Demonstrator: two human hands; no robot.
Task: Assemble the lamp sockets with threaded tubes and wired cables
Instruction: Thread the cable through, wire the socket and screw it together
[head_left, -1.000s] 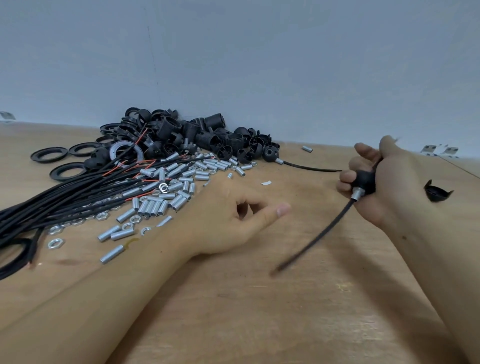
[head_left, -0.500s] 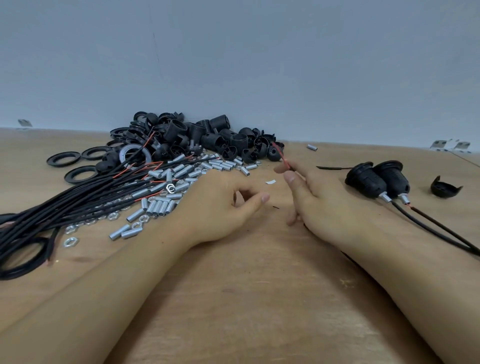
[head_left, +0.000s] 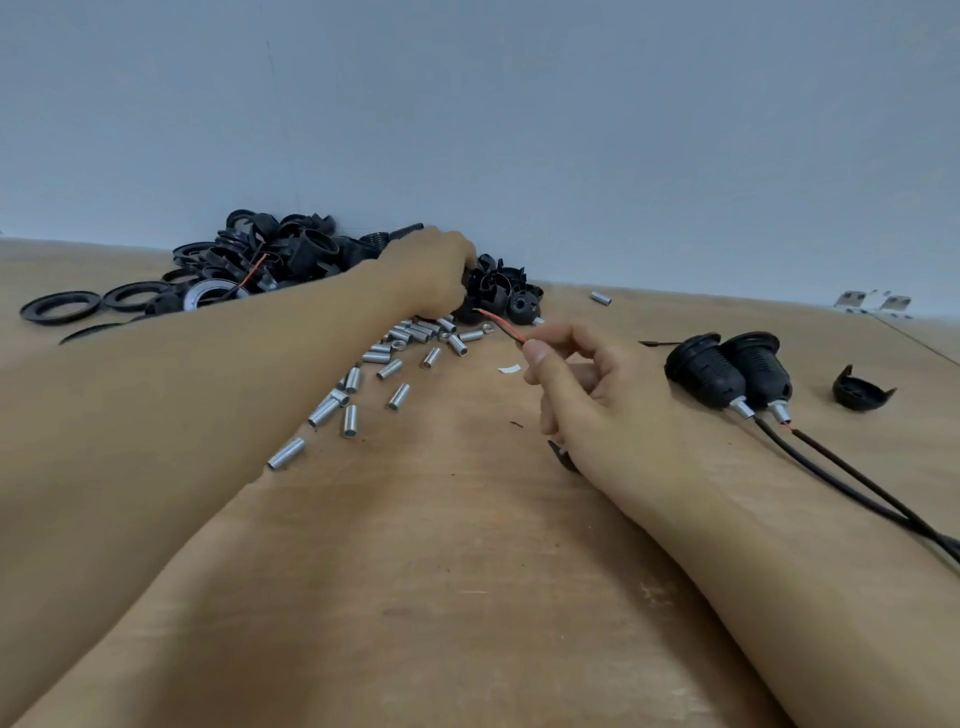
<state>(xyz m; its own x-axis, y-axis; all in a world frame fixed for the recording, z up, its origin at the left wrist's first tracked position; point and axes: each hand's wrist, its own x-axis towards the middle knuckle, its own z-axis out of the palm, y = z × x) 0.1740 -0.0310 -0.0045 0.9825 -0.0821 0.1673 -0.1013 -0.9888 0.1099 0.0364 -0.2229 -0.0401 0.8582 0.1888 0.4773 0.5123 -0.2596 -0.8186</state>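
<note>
Since half a second ago, left hand reaches from mid-table into the socket pile; its fingers are hidden, so grip cannot be told. Right hand pinches the cable near its red-and-black stripped end, raised over the threaded tubes. Step, as judged: fetching a socket shell. Next: thread the wire end through it. Two finished sockets lie to the right.
</note>
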